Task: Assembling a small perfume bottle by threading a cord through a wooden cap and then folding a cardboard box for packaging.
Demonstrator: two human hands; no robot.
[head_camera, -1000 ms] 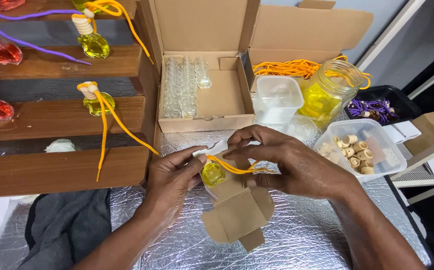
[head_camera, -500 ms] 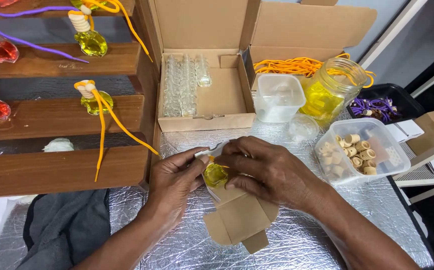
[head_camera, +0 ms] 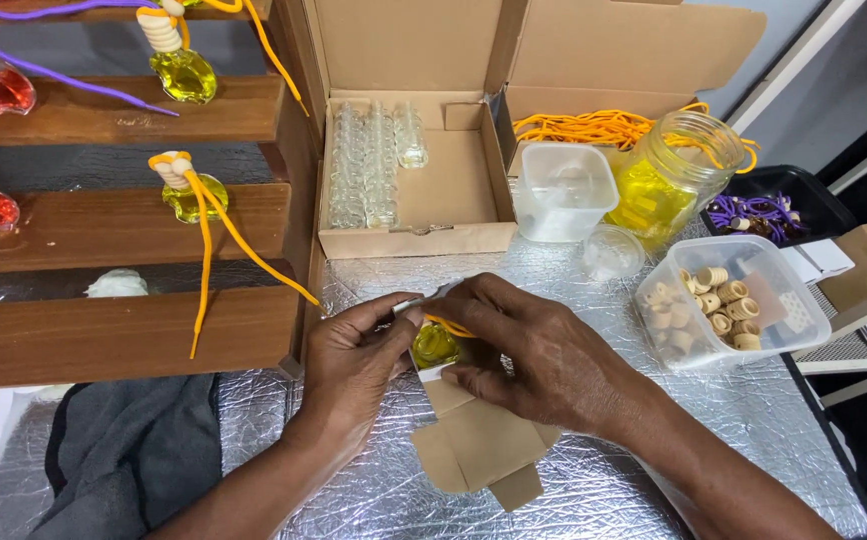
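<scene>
On the foil-covered bench (head_camera: pixel 654 440): two hands seat a small bottle in a carton.

The stepped wooden rack (head_camera: pixel 124 225) at left holds finished yellow and red bottles with cords draped over its edges, apparently for display. An open cardboard box (head_camera: pixel 454 190) keeps empty glass vials upright. The right hand (head_camera: pixel 544 360) arches over the small brown carton (head_camera: pixel 479 440), fingers pinching the orange cord (head_camera: pixel 449 326); the left hand (head_camera: pixel 359 365) clamps fingers against the carton's side, apparently steadying it. The yellow bottle (head_camera: pixel 435 345) sits between both hands, partly inside the carton.
</scene>
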